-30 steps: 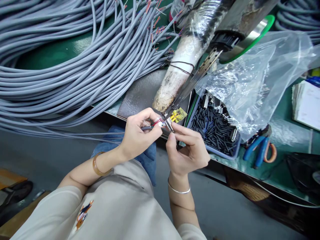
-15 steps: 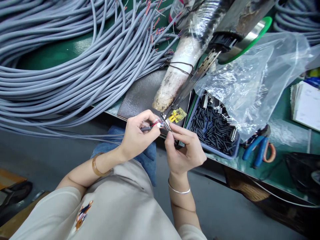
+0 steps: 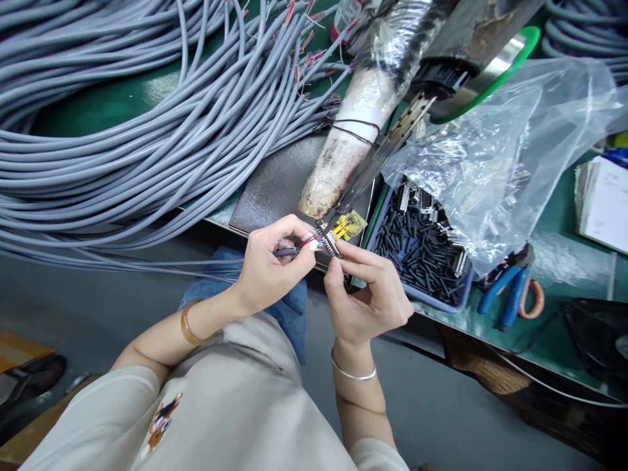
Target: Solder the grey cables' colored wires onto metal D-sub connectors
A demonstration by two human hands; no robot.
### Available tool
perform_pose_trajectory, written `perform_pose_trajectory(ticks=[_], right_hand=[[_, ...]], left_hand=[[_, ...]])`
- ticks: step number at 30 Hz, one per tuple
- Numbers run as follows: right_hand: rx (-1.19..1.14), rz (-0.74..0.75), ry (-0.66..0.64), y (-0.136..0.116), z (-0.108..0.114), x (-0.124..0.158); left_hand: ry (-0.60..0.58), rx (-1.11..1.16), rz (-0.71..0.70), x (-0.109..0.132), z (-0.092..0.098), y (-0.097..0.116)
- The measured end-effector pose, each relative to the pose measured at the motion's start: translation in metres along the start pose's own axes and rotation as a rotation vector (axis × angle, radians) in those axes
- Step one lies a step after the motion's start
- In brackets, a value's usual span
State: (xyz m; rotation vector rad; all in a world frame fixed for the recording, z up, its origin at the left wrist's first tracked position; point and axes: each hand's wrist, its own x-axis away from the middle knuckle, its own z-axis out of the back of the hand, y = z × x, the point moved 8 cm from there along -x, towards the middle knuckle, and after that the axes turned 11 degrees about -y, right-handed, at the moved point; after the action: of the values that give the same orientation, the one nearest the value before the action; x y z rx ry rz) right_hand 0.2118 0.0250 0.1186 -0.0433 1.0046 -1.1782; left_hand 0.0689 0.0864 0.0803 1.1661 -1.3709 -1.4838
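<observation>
My left hand (image 3: 277,261) is closed on the end of a grey cable (image 3: 286,252), whose thin coloured wires (image 3: 308,241) fan out past the fingertips. Between thumb and fingers, my right hand (image 3: 367,284) pinches a small metal multi-pin connector (image 3: 328,241). The wire ends meet the connector's pin side; which of them are joined to it is too small to tell. Just beyond the connector lies a yellow piece (image 3: 350,226) at the edge of a dark plate (image 3: 267,196). Above it, the tip of a soldering tool (image 3: 338,206) points down near the connector.
Many grey cables (image 3: 147,176) with stripped ends cover the left of the green bench. A blue bin (image 3: 458,304) of black sleeves and metal connectors stands on the right, beside a clear plastic bag (image 3: 515,150) and blue-handled pliers (image 3: 515,294). A white-wrapped tube (image 3: 338,157) slants over the plate.
My right hand and the connector have shifted very slightly to the right. My left hand stays almost in place, still holding the cable.
</observation>
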Motion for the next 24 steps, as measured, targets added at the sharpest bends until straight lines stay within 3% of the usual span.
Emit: perform_pose_trajectory(ticks=[16, 24], right_hand=[[0.088, 0.082, 0.01, -0.004, -0.001, 0.004], [-0.306, -0.224, 0.007, 0.022, -0.005, 0.005]], left_hand=[[-0.042, 0.041, 0.086, -0.002, -0.001, -0.003], [-0.061, 0.128, 0.125, -0.001, 0.001, -0.006]])
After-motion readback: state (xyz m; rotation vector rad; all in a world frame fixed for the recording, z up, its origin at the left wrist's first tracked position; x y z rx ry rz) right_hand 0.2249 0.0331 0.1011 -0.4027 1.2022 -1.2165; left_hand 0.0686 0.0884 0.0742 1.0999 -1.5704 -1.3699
